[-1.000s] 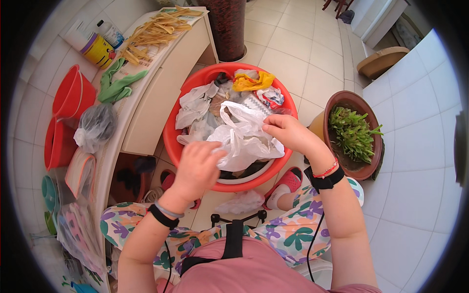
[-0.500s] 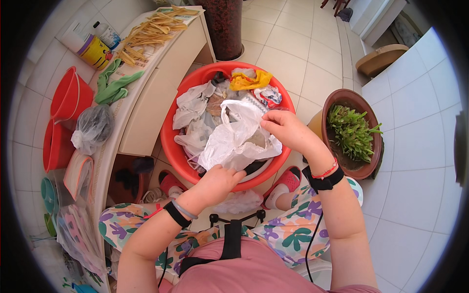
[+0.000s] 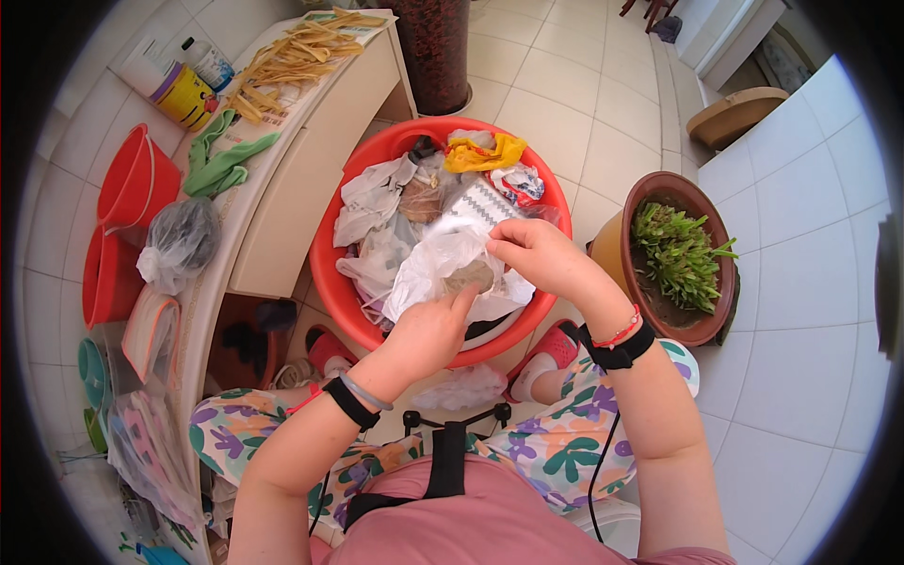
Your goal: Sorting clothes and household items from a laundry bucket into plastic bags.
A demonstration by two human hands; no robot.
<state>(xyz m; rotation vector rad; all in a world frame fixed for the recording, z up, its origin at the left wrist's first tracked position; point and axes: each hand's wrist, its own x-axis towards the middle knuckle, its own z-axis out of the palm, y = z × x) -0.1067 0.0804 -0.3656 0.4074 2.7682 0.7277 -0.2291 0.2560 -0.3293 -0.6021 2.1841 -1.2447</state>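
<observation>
A crumpled white plastic bag (image 3: pixel 424 268) lies on top of the pile in the red basin (image 3: pixel 327 273), its mouth partly open and something greyish-brown showing inside. My right hand (image 3: pixel 539 254) pinches the far right edge of the bag between thumb and fingers. At the near side, my left hand (image 3: pixel 428 330) grips the bag, one finger stretched along its opening; the other fingertips are partly hidden. Around the bag are more pale plastic bags (image 3: pixel 372 202), a yellow bag (image 3: pixel 485 153) and a white box-like piece with a grey zigzag pattern (image 3: pixel 480 202).
On the left, a long counter (image 3: pixel 315 155) bears dried strips (image 3: pixel 306 52), green gloves (image 3: pixel 221 155), red buckets (image 3: pixel 137 179) and a tied bag (image 3: pixel 182 240). To the right stands a potted plant (image 3: pixel 678 254) by a tiled wall (image 3: pixel 800 245). A tall dark vase (image 3: pixel 424 56) stands beyond the basin.
My left hand has moved forward and up to the bag's mouth. My right hand has shifted slightly left, still pinching the edge. The raised bag has sunk lower, uncovering more of the zigzag-patterned piece.
</observation>
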